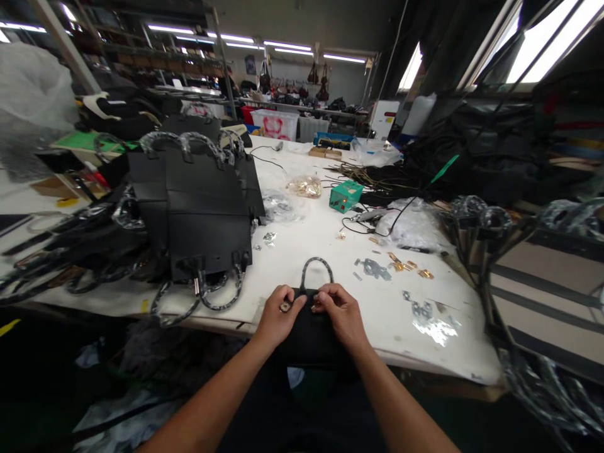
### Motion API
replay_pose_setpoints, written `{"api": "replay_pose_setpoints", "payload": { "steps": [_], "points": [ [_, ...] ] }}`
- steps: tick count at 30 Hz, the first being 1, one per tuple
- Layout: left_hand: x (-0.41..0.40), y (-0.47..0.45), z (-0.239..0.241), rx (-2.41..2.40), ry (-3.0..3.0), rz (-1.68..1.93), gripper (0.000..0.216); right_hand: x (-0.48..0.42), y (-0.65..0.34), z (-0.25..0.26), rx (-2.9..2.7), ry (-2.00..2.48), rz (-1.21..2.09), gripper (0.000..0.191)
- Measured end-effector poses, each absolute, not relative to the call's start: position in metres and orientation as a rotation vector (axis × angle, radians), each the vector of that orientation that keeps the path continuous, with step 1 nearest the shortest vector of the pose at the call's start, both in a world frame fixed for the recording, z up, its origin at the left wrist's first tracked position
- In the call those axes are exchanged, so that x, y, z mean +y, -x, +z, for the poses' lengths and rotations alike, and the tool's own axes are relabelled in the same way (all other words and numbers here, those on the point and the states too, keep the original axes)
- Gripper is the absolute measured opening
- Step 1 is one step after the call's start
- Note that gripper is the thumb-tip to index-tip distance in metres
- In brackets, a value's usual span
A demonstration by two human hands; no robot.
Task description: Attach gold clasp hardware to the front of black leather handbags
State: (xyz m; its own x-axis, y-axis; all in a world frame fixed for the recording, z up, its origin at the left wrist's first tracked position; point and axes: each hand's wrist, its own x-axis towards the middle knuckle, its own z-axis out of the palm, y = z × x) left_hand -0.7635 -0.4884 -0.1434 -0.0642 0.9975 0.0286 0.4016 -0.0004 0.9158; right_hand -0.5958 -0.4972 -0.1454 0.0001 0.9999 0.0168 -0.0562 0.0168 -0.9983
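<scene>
A black bag [309, 333] lies over the near edge of the white table [321, 239], its wrapped handle [317, 264] arching away from me. My left hand [278, 314] pinches a small round metal fitting [285, 306] at the bag's top edge. My right hand [340, 309] is closed beside it, fingertips pinching a small metal piece at the same edge. The two hands are almost touching.
A stack of black bags [202, 201] with wrapped handles stands at the left. Gold and silver metal fittings [401, 267] lie scattered to the right. A green box [346, 195], a cable and plastic wrap sit further back. More bags [542, 277] crowd the right edge.
</scene>
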Motion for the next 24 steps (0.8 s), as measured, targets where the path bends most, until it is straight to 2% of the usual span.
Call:
{"api": "replay_pose_setpoints", "payload": {
  "steps": [3, 6, 11, 14, 21, 24],
  "points": [
    [-0.492, 0.762, -0.144, 1.516, -1.179, 1.164, 0.027, -0.496, 0.595, -0.15, -1.151, 1.107, 1.226, 0.028],
    [-0.497, 0.77, -0.138, 1.42, -0.768, 1.126, 0.056, -0.495, 0.598, -0.154, -1.081, 1.109, 1.254, 0.041],
    [-0.5, 0.793, -0.12, 1.214, -0.734, 0.858, 0.039, -0.5, 0.604, -0.154, -1.24, 1.259, 1.048, 0.027],
    [-0.497, 0.802, -0.111, 1.204, -0.803, 0.782, 0.044, -0.501, 0.605, -0.149, -1.371, 1.299, 0.95, 0.017],
    [-0.488, 0.793, -0.119, 1.096, -0.809, 0.942, 0.044, -0.508, 0.609, -0.106, -1.536, 1.19, 0.625, 0.017],
    [-0.486, 0.786, -0.127, 1.065, -0.756, 1.002, 0.045, -0.511, 0.613, -0.096, -1.615, 1.177, 0.622, 0.019]
  ]
}}
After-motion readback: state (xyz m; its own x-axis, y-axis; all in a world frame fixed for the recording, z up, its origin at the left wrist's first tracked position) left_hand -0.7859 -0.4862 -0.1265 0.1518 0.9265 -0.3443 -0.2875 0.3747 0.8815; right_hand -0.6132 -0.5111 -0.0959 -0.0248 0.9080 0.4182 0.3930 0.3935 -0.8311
